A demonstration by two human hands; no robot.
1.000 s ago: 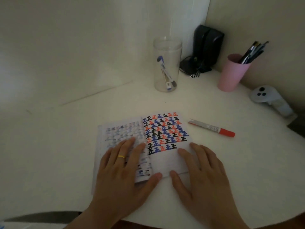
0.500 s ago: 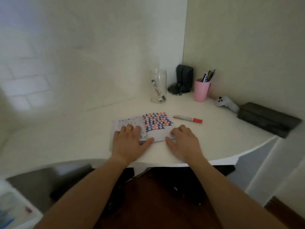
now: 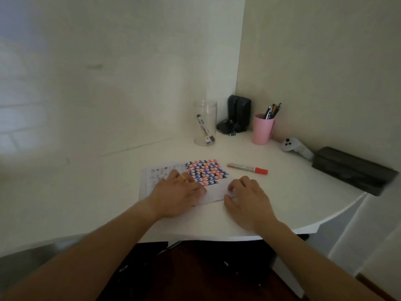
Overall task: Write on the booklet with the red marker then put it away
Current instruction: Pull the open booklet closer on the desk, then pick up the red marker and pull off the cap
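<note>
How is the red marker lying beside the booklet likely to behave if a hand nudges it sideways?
The red marker looks round-bodied and lies flat on the smooth white desk, so it would probably roll. It looks slim and rigid, likely light. Its cap seems on, so smearing is unlikely.

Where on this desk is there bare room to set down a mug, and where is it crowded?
Bare: the desk left of the booklet, and the strip between the red marker and the black case. Crowded: the back corner, with the clear jar, speakers and pink cup.
</note>
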